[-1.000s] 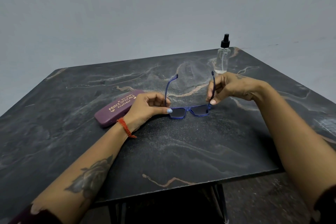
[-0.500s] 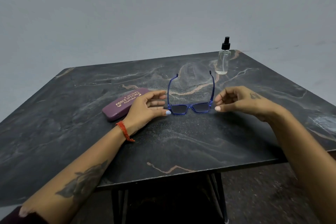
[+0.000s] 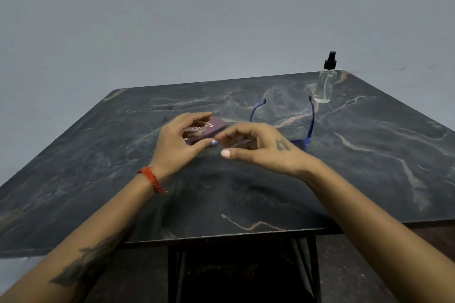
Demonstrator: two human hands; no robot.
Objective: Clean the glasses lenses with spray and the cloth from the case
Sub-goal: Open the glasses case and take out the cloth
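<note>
The purple glasses case (image 3: 209,129) is closed and sits left of the table's middle. My left hand (image 3: 177,145) grips it, fingers over its top and thumb on its near side. My right hand (image 3: 266,147) hovers just right of the case with curled fingers close to its end, holding nothing; it is motion-blurred. The blue-framed glasses (image 3: 311,120) rest on the table behind my right hand, arms unfolded and pointing away; the hand hides the lenses. A clear spray bottle (image 3: 325,86) with a black nozzle stands upright at the back right. No cloth shows.
Everything lies on a dark marble-patterned table (image 3: 246,192) with a grey wall behind it. Black metal legs show under the table's near edge.
Both hands left the glasses, which now rest on the table. My left hand moved onto the case and closed on it; my right hand swung left towards the case.
</note>
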